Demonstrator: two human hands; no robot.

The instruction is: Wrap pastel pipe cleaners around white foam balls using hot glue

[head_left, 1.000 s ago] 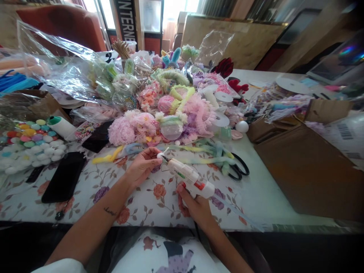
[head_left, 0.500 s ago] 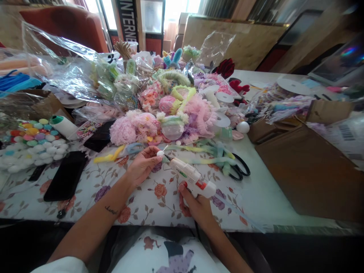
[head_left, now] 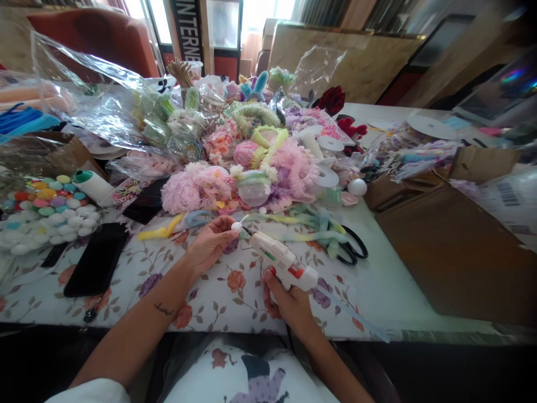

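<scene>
Small round white ball pinched in my left hand

My right hand grips a white plastic glue gun, dark nozzle beside the ball.

I grip a white glue gun with a green mark and red patches, and a white ball. My cloth is white, printed with orange and purple roses and brownish leaves; my clothing is white with purple, dark and reddish figures. The phone is black, the scissor handles black, the box brown, the chair rust-red.
</scene>
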